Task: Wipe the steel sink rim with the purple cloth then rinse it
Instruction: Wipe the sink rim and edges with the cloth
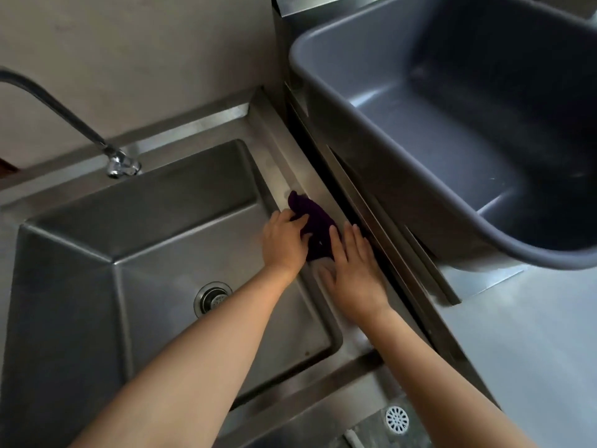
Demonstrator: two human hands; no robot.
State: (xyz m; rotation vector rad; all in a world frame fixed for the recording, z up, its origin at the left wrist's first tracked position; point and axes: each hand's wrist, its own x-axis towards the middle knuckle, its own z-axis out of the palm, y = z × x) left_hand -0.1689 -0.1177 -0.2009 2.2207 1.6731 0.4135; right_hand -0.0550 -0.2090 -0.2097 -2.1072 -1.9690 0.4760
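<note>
A dark purple cloth (315,223) lies bunched on the right rim (284,156) of the steel sink. My left hand (284,242) rests on the cloth's left side, its fingers curled over the fabric. Just right of it my right hand (353,270) lies flat on the rim, fingers together, with its thumb against the cloth's lower right edge. The cloth's lower part is hidden under both hands. The sink basin (155,253) is dry-looking, with a round drain (212,299) in its floor.
A curved faucet (121,164) stands at the sink's back left, with no water running. A large grey plastic tub (452,124) sits on the steel counter (533,334) to the right, overhanging it. A dark gap separates sink and counter. A white floor drain (397,419) lies below.
</note>
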